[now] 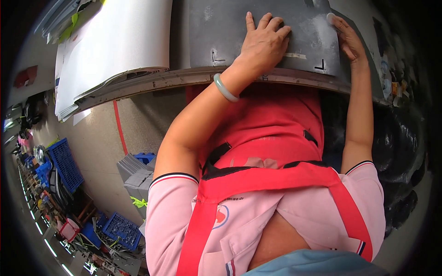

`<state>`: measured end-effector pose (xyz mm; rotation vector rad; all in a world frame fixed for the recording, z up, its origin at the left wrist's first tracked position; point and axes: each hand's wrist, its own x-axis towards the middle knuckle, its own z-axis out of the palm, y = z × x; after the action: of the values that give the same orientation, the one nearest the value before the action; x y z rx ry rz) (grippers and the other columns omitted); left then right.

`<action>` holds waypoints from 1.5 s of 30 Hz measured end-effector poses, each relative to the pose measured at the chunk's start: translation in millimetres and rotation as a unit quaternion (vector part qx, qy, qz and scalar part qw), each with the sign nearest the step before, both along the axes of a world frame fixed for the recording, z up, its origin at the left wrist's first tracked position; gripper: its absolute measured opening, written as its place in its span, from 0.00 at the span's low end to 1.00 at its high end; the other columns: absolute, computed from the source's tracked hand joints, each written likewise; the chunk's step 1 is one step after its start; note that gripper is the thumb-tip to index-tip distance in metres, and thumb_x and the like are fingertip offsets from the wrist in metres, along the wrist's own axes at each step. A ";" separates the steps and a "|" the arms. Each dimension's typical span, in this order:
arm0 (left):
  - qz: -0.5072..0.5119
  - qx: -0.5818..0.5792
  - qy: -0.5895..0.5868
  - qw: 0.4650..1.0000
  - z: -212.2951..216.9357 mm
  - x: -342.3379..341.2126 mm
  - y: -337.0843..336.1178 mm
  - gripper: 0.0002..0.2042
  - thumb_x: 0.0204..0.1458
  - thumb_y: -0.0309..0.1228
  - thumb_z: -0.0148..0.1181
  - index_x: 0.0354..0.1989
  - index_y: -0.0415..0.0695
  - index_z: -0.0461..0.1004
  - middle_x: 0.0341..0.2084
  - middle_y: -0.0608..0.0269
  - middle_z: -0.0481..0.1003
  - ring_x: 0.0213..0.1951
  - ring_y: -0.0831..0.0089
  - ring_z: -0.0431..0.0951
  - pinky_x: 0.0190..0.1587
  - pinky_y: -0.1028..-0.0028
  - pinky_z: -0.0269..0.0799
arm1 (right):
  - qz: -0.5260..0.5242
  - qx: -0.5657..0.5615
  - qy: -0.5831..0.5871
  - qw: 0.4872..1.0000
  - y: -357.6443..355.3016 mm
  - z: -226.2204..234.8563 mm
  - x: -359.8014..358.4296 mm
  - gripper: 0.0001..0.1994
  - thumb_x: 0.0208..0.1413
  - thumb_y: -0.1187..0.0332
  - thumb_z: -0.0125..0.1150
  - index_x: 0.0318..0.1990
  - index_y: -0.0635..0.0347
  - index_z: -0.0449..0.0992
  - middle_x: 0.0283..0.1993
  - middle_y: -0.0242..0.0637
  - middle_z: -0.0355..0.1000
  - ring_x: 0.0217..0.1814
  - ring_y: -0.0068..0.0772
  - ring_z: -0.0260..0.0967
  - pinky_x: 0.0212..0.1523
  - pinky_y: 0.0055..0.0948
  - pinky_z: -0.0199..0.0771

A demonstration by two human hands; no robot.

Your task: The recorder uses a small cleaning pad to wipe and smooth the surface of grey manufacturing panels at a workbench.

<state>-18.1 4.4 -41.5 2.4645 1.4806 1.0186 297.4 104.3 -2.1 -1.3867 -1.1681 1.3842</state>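
A dark grey sheet with whitish powdery smears lies on the table in front of me. Black L-shaped corner marks show near its close edge. My left hand presses flat on this sheet, fingers spread, holding nothing. At the sheet's right side, my right hand pinches a small white round piece. It may be chalk, but its kind is not clear. Between the hands, beside the left wrist, a pale strip sits on the sheet.
To the left, a thick stack of white sheets curls over the table edge. Grey bundled pieces and blue crates stand on the floor at left. Black plastic bags are at the right.
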 end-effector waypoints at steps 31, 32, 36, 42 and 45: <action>-0.205 -0.130 0.020 0.970 49.2 -67.3 -31.5 0.09 0.54 0.22 0.63 0.43 0.39 0.82 0.47 0.54 0.79 0.46 0.52 0.80 0.49 0.63 0.79 | 0.013 0.029 0.265 0.964 -6.9 -19.8 -40.7 0.23 0.63 0.54 0.66 0.58 0.61 0.74 0.50 0.34 0.79 0.48 0.27 0.78 0.51 0.28 0.79; -0.201 -0.139 0.000 0.970 47.7 -67.7 -30.6 0.09 0.54 0.22 0.63 0.43 0.38 0.82 0.48 0.54 0.79 0.47 0.53 0.80 0.49 0.63 0.79 | 0.023 0.045 0.259 0.964 -5.2 -21.7 -37.7 0.24 0.63 0.54 0.66 0.59 0.61 0.74 0.50 0.34 0.79 0.48 0.27 0.78 0.51 0.28 0.79; -0.200 -0.173 0.000 0.964 54.1 -69.5 -31.6 0.10 0.53 0.23 0.65 0.44 0.38 0.82 0.48 0.54 0.79 0.47 0.53 0.80 0.50 0.63 0.79 | 0.016 0.062 0.241 0.968 -0.4 -33.5 -37.0 0.24 0.63 0.54 0.66 0.59 0.61 0.74 0.49 0.35 0.79 0.47 0.28 0.79 0.51 0.29 0.80; -0.208 -0.199 0.011 0.958 57.6 -73.4 -30.2 0.08 0.54 0.24 0.65 0.42 0.38 0.82 0.47 0.54 0.79 0.46 0.53 0.80 0.51 0.62 0.78 | 0.032 0.037 0.273 0.961 0.1 -30.8 -39.1 0.24 0.65 0.54 0.64 0.59 0.61 0.74 0.50 0.34 0.78 0.48 0.27 0.78 0.52 0.28 0.79; -0.220 -0.168 0.036 0.960 58.3 -69.4 -35.0 0.11 0.53 0.20 0.60 0.44 0.38 0.81 0.47 0.54 0.79 0.48 0.52 0.79 0.52 0.62 0.77 | 0.199 -0.169 0.691 0.674 9.1 -44.2 -30.0 0.23 0.65 0.54 0.64 0.59 0.60 0.74 0.50 0.33 0.79 0.48 0.26 0.78 0.52 0.27 0.78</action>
<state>-87.5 -30.6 16.9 2.4313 0.9499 0.5478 267.4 113.4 -46.3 0.0787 -0.1060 2.3159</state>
